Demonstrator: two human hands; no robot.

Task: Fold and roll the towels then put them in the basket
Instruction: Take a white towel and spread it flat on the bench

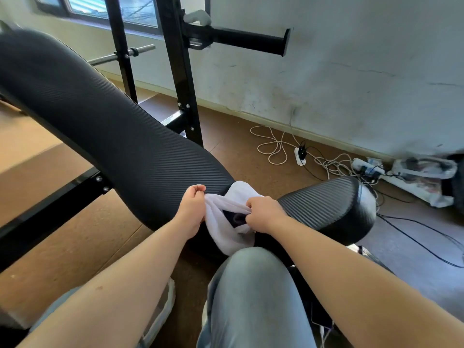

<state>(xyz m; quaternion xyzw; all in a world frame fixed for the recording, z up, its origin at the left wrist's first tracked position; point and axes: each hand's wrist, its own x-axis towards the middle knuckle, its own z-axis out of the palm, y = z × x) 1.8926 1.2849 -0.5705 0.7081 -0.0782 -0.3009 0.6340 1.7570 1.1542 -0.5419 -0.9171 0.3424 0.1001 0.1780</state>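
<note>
Over at 9 o'clock the long black back pad (pixel 105 126) runs off the left edge, so its far end is cut off. At 11 o'clock one steel bar (pixel 120 55) pokes out behind two black uprights (pixel 180 71), whose tops are cropped.

Just below centre there's one white towel (pixel 223 237), bunched in the gap between the back pad and the seat pad (pixel 331 207). Its bottom end disappears behind the person's knee (pixel 251 285). Two hands are on it. The left hand (pixel 192 209) has its fingers curled and pinches the towel's left edge. The right hand (pixel 265 214) grips the right side, with the fingertips buried in the cloth. There's a dark patch between the hands, maybe a shadowed fold, but honestly I can't make it out.

Out at 2 to 3 o'clock a tangle of cables (pixel 276 146) lies on the floor by the wall, too knotted to count. I count two white power strips: one (pixel 300 155) is in the clear and the other (pixel 366 167) is half covered by plugs. One plastic bag (pixel 424 177) lies at the far right, contents unreadable.
</note>
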